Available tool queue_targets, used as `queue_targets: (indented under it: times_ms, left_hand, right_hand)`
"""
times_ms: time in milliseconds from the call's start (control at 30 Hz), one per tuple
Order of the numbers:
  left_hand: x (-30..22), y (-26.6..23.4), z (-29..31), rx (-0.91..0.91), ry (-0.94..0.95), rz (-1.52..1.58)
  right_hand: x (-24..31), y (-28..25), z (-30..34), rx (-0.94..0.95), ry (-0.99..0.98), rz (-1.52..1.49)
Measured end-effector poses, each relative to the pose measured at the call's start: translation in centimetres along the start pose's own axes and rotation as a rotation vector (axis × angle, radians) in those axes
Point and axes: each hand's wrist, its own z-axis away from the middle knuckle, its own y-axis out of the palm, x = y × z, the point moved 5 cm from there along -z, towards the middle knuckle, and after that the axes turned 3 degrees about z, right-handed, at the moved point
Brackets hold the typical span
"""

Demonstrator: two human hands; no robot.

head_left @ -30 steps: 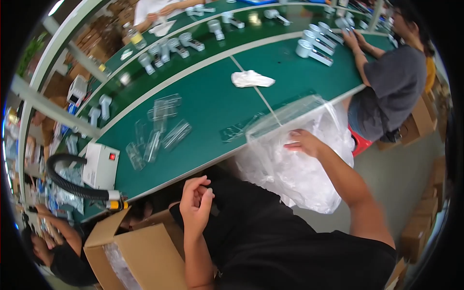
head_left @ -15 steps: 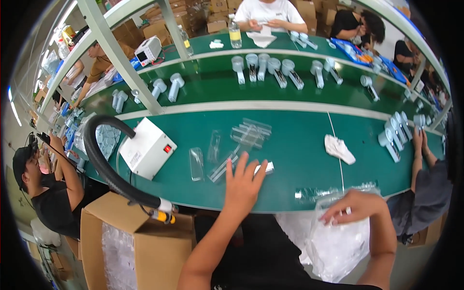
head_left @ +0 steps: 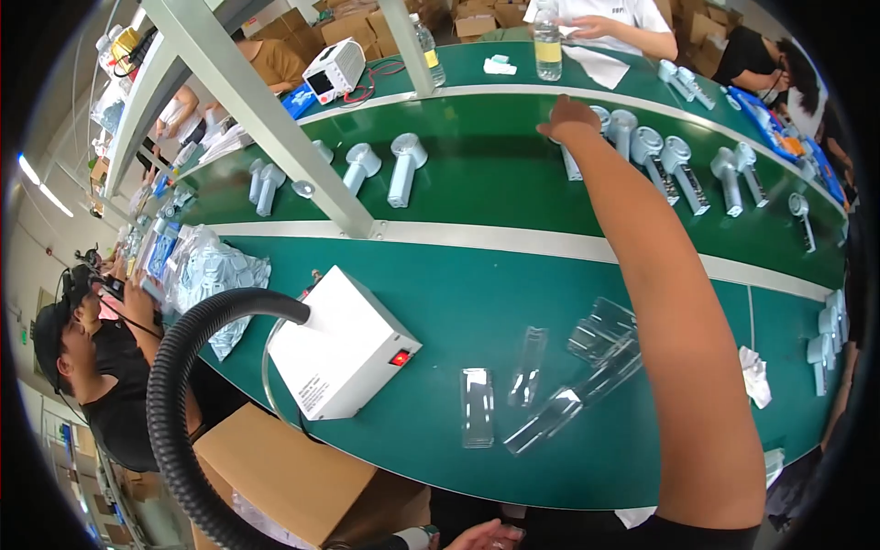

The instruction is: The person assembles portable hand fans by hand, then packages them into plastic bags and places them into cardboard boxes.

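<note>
My right hand point(head_left: 575, 116) is stretched far across the bench to the green belt. Its fingers are curled over the round head of a light-blue handheld device point(head_left: 572, 166), whose handle shows below the hand. At the lower edge, only part of my left hand point(head_left: 486, 535) comes into view, its fingers bent. A small shiny patch shows at its fingertips, too little to name. Beside that hand is the end of a black ribbed hose point(head_left: 165, 403). On the green bench lie several clear plastic trays point(head_left: 477, 408), some stacked, partly behind my right forearm.
A white box with a red switch point(head_left: 348, 353) stands on the bench, joined to the hose. More light-blue devices point(head_left: 679, 174) lie along the belt. A metal frame post point(head_left: 266, 119) rises at left. An open carton point(head_left: 284, 467) sits below; co-workers surround the bench.
My right hand has left the clear plastic bag and reached forward to the belt device. My left hand has drawn back from the trays to the lower edge. The view has shifted left.
</note>
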Motion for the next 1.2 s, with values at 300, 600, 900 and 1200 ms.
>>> queue_targets:
  times_ms: [300, 600, 900, 1200]
  left_hand:
    - [-4.0, 4.7, 2.8, 0.685, 0.273, -0.101]
    - [-4.1, 1.2, 1.0, 0.467, 0.525, -0.05]
    - [-2.9, -3.9, 5.6, 0.409, 0.724, -0.246]
    - [-1.6, -6.4, 4.2, 0.534, 0.483, -0.053]
  right_hand:
    - [1.0, -7.5, 11.6, -0.046, -0.502, -0.773]
    - [-2.5, -13.4, 47.0, 0.71, -0.192, -1.279]
    - [6.7, -3.3, 56.2, 0.531, -0.231, -1.51]
    - [5.3, -2.1, 59.9, 0.585, 0.193, -1.859]
